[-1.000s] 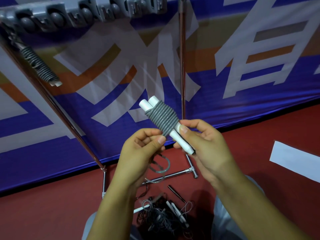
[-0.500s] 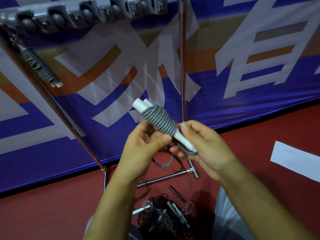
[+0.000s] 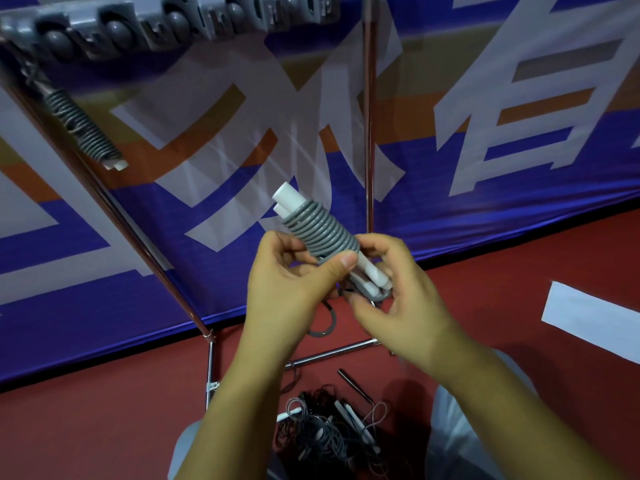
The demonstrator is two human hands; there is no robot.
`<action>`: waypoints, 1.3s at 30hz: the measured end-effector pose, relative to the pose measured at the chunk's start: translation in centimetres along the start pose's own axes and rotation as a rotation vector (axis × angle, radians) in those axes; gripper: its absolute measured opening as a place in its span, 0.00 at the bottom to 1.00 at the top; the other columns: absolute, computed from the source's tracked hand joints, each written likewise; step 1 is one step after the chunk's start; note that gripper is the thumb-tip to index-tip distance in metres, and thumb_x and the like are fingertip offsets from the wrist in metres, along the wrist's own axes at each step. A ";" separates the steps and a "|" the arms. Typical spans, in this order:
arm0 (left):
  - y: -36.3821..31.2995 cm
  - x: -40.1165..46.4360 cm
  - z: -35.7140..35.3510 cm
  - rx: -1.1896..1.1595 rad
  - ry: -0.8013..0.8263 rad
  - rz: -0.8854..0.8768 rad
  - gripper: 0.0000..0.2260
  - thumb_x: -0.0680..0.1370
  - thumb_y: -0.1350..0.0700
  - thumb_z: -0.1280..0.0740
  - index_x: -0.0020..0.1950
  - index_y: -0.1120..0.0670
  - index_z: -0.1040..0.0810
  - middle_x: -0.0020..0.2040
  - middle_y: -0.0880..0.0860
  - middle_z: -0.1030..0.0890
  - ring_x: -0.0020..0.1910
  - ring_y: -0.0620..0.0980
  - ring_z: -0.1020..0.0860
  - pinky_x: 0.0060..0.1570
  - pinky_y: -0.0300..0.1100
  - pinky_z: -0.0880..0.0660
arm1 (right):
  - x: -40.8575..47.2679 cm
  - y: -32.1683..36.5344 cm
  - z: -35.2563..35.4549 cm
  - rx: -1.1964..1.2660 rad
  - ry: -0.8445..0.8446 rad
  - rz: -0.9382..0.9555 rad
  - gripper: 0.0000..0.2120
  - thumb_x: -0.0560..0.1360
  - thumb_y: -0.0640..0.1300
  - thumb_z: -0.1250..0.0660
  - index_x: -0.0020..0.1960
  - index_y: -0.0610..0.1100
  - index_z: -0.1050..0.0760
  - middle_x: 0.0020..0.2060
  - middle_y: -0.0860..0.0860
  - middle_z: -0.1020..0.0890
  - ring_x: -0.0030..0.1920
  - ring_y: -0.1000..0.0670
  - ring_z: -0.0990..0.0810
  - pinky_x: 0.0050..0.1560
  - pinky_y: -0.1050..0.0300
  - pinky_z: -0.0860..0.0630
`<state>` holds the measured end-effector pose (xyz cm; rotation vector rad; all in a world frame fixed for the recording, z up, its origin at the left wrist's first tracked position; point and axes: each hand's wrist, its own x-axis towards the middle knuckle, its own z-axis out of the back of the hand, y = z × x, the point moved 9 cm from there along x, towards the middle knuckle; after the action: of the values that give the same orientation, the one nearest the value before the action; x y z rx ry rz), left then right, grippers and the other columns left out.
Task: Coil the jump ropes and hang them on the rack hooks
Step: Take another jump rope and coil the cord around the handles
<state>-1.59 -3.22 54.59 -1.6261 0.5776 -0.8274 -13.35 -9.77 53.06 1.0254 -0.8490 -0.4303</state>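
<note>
A jump rope (image 3: 320, 230) with two white handles and a grey cord wound tightly round them is held at chest height in the middle of the view. My left hand (image 3: 291, 282) grips the lower part of the coil, thumb across its front. My right hand (image 3: 398, 292) curls round the white handle ends and the loose cord end below them. A second coiled grey rope (image 3: 85, 129) hangs from the grey hook rack (image 3: 166, 26) at the upper left.
A tangled pile of dark and grey ropes (image 3: 329, 434) with loose handles lies on the red floor between my knees. The rack's metal poles (image 3: 369, 133) and base bar (image 3: 332, 353) stand before a blue, white and orange banner. A white strip (image 3: 595, 320) marks the floor at right.
The coiled rope has turned more upright and shifted slightly right. My right hand moved from pinching the handles' side to cupping their lower ends and the cord end.
</note>
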 end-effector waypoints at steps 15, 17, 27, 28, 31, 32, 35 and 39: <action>-0.3 -0.4 -0.5 0.171 -0.028 0.034 0.19 0.64 0.55 0.22 0.45 0.56 0.30 0.35 0.49 0.22 0.28 0.45 0.22 0.30 0.38 0.24 | -1.4 0.8 1.9 -0.194 -0.316 0.231 0.17 0.72 0.46 0.33 0.60 0.47 0.28 0.51 0.52 0.19 0.51 0.57 0.19 0.53 0.70 0.26; 0.3 -0.2 -0.7 0.131 0.046 0.095 0.21 0.63 0.51 0.25 0.47 0.58 0.31 0.37 0.52 0.23 0.27 0.46 0.23 0.31 0.38 0.25 | -1.6 1.2 2.0 -0.213 -0.328 0.287 0.16 0.73 0.43 0.32 0.59 0.39 0.24 0.50 0.51 0.20 0.51 0.59 0.21 0.54 0.72 0.27; 3.2 -0.7 -1.8 -0.272 0.464 0.399 0.15 0.70 0.66 0.34 0.56 0.63 0.28 0.40 0.54 0.20 0.33 0.48 0.20 0.35 0.36 0.23 | -1.6 -0.7 1.8 0.186 -0.306 0.031 0.14 0.74 0.41 0.31 0.58 0.53 0.24 0.49 0.50 0.17 0.45 0.55 0.16 0.41 0.61 0.19; 3.3 -0.6 -1.9 -0.259 0.487 0.406 0.15 0.70 0.66 0.35 0.56 0.63 0.28 0.40 0.54 0.20 0.33 0.47 0.21 0.34 0.35 0.24 | -1.5 -1.0 1.6 0.258 -0.298 -0.014 0.14 0.74 0.38 0.32 0.56 0.54 0.24 0.48 0.52 0.17 0.46 0.55 0.16 0.41 0.61 0.19; 3.1 -0.4 -2.0 -0.247 0.548 0.372 0.13 0.71 0.68 0.33 0.54 0.62 0.28 0.37 0.52 0.21 0.30 0.45 0.24 0.33 0.35 0.26 | -1.4 -0.8 1.4 0.329 -0.268 -0.051 0.14 0.75 0.36 0.33 0.55 0.53 0.24 0.47 0.54 0.16 0.46 0.53 0.16 0.39 0.61 0.20; 2.9 -0.3 -2.0 -0.242 0.559 0.353 0.14 0.71 0.69 0.30 0.54 0.61 0.28 0.37 0.51 0.21 0.30 0.45 0.24 0.34 0.36 0.26 | -1.3 -0.5 1.4 0.328 -0.258 -0.044 0.14 0.75 0.37 0.33 0.54 0.53 0.24 0.48 0.53 0.16 0.45 0.53 0.16 0.38 0.61 0.20; 2.4 -0.2 -1.8 -0.208 0.560 0.305 0.17 0.67 0.62 0.29 0.54 0.61 0.28 0.35 0.50 0.21 0.29 0.44 0.24 0.34 0.35 0.26 | -1.3 0.0 1.5 0.323 -0.254 -0.038 0.12 0.74 0.37 0.33 0.50 0.53 0.26 0.45 0.52 0.16 0.41 0.53 0.16 0.34 0.62 0.21; 2.6 -0.2 -1.6 -0.198 0.555 0.306 0.20 0.68 0.59 0.27 0.56 0.63 0.29 0.36 0.51 0.18 0.32 0.45 0.22 0.35 0.36 0.25 | -1.2 0.5 1.4 0.295 -0.224 -0.015 0.12 0.75 0.37 0.35 0.48 0.55 0.24 0.42 0.51 0.17 0.40 0.53 0.17 0.32 0.62 0.22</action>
<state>-2.78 -4.59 52.13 -1.4243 1.3003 -1.0146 -15.21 -9.53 53.42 1.2709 -1.1294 -0.4467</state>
